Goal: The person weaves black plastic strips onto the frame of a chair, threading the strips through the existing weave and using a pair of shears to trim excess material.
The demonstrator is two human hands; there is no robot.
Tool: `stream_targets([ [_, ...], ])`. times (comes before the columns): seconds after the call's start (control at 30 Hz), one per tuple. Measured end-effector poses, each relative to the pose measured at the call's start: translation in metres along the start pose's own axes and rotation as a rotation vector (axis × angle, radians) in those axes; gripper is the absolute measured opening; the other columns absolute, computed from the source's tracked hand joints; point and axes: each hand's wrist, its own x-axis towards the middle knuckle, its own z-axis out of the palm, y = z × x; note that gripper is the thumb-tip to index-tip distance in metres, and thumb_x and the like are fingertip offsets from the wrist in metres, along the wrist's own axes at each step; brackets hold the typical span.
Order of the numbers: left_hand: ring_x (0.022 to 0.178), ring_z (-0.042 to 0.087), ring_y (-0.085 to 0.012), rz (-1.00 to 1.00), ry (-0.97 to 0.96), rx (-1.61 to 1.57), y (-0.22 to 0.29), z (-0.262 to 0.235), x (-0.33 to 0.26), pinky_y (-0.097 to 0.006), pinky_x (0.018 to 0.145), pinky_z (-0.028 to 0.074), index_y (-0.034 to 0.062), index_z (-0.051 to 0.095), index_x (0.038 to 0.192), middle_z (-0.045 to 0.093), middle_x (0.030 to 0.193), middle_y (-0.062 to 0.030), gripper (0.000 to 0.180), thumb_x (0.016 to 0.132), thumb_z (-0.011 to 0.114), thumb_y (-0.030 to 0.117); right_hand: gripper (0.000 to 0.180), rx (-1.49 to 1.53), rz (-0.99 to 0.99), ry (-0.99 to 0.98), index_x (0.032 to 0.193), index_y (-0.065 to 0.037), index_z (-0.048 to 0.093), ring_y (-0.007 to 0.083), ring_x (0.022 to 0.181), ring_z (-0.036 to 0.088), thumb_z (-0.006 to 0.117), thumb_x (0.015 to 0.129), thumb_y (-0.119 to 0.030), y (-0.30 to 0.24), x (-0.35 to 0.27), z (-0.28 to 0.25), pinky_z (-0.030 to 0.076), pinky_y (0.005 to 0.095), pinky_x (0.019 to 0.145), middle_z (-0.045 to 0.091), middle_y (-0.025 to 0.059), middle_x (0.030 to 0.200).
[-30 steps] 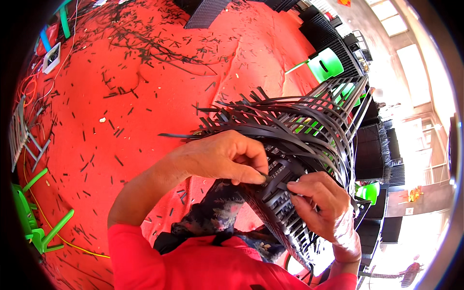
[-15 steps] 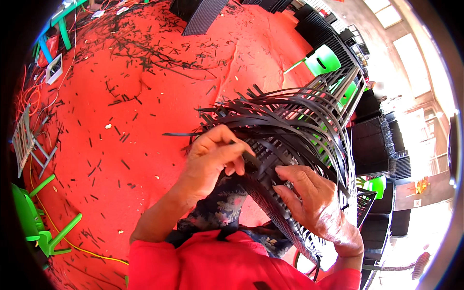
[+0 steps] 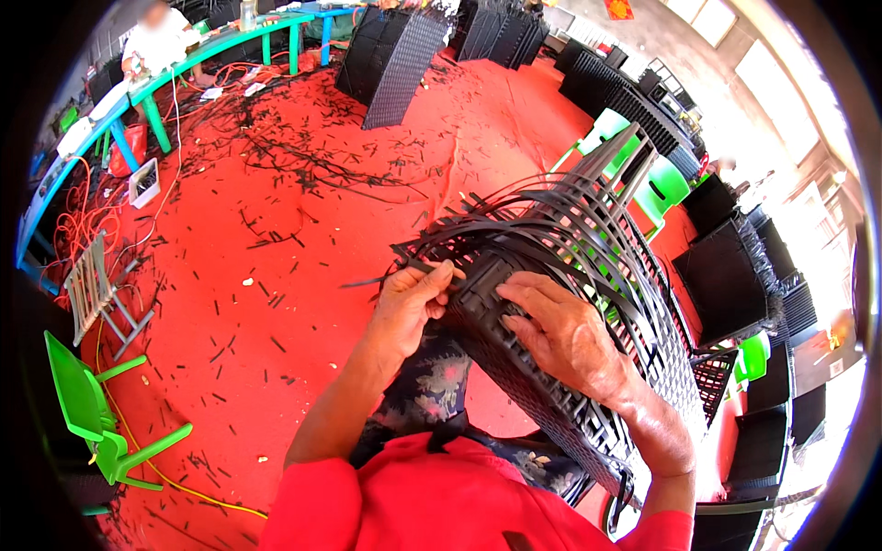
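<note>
Black woven frame (image 3: 537, 404) sits right at the wearer's hands, slanting from beyond them down toward the lower right, beside the patterned trousers (image 3: 423, 390). Left hand (image 3: 418, 298) at its near-left corner: thumb and forefinger pinched together on a black strip (image 3: 420, 266), other fingers curled in. Right hand (image 3: 560, 331) lies over the upper face, touching the weave; fingers bent, thumb spread a little from them. Cannot tell whether it grips a strip; the hand itself hides part of the weave.

Loose strips (image 3: 501, 230) arc thickly over the frame just beyond both hands, crowding the far side. Green chairs (image 3: 661, 188) past those.

Floor red (image 3: 248, 367), littered with short black cuttings (image 3: 312, 156). To the left, well apart: green chair, tipped-looking (image 3: 78, 390); grey folding stool (image 3: 87, 285); pale tray (image 3: 144, 184); yellow cable (image 3: 184, 491). Far left, a long table (image 3: 220, 48), a person in white (image 3: 161, 41) behind it. Dark woven panels (image 3: 400, 69) stand upfield.
</note>
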Motion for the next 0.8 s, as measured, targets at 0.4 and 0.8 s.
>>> stream_targets([
  [0.4, 0.05, 0.059, -0.0131, 0.059, -0.051, -0.255, -0.021, -0.03, -0.008, -0.022, 0.042, 0.04, -0.0005, 0.065, 0.091, 0.068, 0.075, -0.0126, 0.025, 0.097, 0.055, 0.022, 0.019, 0.014, 0.203, -0.194, 0.096, -0.001, 0.065, 0.0273, 0.075, 0.064, 0.071, 0.078, 0.0, -0.007, 0.023, -0.018, 0.053, 0.0331, 0.061, 0.061, 0.0141, 0.095],
  [0.8, 0.055, 0.06, -0.0101, 0.264, -0.104, -0.185, 0.039, -0.039, -0.01, -0.02, 0.048, 0.045, -0.0011, 0.061, 0.098, 0.064, 0.074, -0.0077, 0.013, 0.086, 0.067, 0.001, 0.039, 0.244, 0.256, -0.516, 0.114, -0.001, 0.062, 0.011, 0.06, 0.059, 0.075, 0.077, -0.005, -0.023, 0.11, 0.0, 0.046, 0.0237, 0.053, 0.067, 0.0106, 0.099],
])
